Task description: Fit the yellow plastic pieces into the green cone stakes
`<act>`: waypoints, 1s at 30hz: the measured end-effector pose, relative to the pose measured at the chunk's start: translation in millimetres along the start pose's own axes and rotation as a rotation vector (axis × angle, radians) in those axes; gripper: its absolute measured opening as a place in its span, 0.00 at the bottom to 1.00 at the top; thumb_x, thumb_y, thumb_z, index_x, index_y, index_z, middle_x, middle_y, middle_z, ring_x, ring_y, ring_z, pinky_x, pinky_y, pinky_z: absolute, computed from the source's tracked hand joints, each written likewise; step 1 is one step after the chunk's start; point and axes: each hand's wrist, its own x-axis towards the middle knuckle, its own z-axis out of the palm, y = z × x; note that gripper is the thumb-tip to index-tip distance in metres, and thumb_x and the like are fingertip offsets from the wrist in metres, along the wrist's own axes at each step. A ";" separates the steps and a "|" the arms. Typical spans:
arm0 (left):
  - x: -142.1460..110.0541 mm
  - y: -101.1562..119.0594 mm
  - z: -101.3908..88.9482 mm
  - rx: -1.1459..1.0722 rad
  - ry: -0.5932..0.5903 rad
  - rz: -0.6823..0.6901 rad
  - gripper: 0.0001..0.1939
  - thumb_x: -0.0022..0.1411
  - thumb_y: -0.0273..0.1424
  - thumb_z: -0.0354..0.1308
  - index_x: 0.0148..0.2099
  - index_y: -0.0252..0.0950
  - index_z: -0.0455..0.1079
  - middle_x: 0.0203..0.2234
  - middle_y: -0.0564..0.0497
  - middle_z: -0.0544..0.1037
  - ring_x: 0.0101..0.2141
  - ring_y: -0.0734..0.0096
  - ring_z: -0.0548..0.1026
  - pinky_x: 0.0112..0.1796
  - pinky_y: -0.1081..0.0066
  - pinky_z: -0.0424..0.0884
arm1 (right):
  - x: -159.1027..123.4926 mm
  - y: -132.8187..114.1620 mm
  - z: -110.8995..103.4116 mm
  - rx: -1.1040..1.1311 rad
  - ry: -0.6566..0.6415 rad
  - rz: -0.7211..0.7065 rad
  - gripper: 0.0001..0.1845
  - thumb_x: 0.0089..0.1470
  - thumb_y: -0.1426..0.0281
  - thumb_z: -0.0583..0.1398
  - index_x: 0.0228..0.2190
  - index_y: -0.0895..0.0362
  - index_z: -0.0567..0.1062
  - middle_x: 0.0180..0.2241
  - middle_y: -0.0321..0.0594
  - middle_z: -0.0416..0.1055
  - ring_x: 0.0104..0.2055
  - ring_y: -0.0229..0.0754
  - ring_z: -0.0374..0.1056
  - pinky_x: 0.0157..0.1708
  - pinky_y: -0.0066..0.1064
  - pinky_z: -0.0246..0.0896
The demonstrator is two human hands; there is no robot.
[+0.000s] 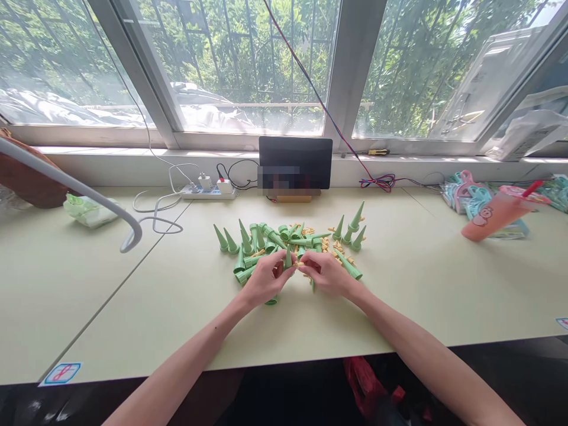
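Observation:
My left hand (269, 277) is closed around a green plastic cone (288, 258), its tip pointing up. Just to the right, my right hand (327, 272) pinches a small yellow plastic piece (300, 264) against the cone's side; whether it is seated there I cannot tell. Around both hands lies a heap of similar green cones (271, 234), some upright and some on their sides. Loose yellow pieces (326, 244) are scattered among them. A few green cones (356, 218) with yellow bits on their sides stand at the heap's right. My fingers partly hide the held parts.
Behind the heap a dark tablet (295, 163) leans on a stand. A power strip (210, 192) with white cables sits back left, near a green-white packet (91, 210). At right stand a pink tumbler (494, 214) and bagged pastel items (465, 190). A grey curved bar (89, 186) crosses the left.

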 end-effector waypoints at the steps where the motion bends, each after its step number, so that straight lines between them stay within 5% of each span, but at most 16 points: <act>1: 0.2 0.4 -0.2 -0.002 0.001 0.001 0.09 0.65 0.36 0.55 0.39 0.36 0.68 0.24 0.55 0.65 0.21 0.79 0.57 0.22 0.76 0.61 | -0.1 -0.2 -0.1 0.000 0.001 0.000 0.09 0.62 0.66 0.56 0.30 0.56 0.69 0.23 0.33 0.67 0.23 0.35 0.57 0.26 0.28 0.52; 17: -0.1 2.6 -0.1 -0.031 -0.026 -0.010 0.08 0.65 0.36 0.56 0.38 0.35 0.68 0.27 0.53 0.70 0.21 0.80 0.60 0.21 0.76 0.60 | 1.5 2.2 0.2 -0.008 -0.021 -0.035 0.20 0.65 0.64 0.51 0.22 0.55 0.60 0.20 0.32 0.60 0.22 0.34 0.52 0.24 0.27 0.48; 25: 0.2 0.8 1.5 0.016 0.009 -0.006 0.08 0.64 0.35 0.56 0.36 0.35 0.68 0.27 0.53 0.70 0.21 0.80 0.58 0.21 0.76 0.59 | 0.5 -1.7 0.4 -0.004 0.006 0.000 0.10 0.63 0.63 0.55 0.34 0.56 0.70 0.24 0.33 0.68 0.21 0.34 0.55 0.24 0.27 0.51; 30: 0.2 -0.3 2.5 0.013 0.006 0.002 0.08 0.64 0.35 0.55 0.38 0.36 0.69 0.24 0.55 0.66 0.21 0.80 0.57 0.21 0.77 0.58 | 0.6 -0.1 0.9 -0.001 0.012 0.000 0.10 0.63 0.65 0.55 0.32 0.56 0.70 0.25 0.35 0.69 0.22 0.34 0.56 0.25 0.28 0.52</act>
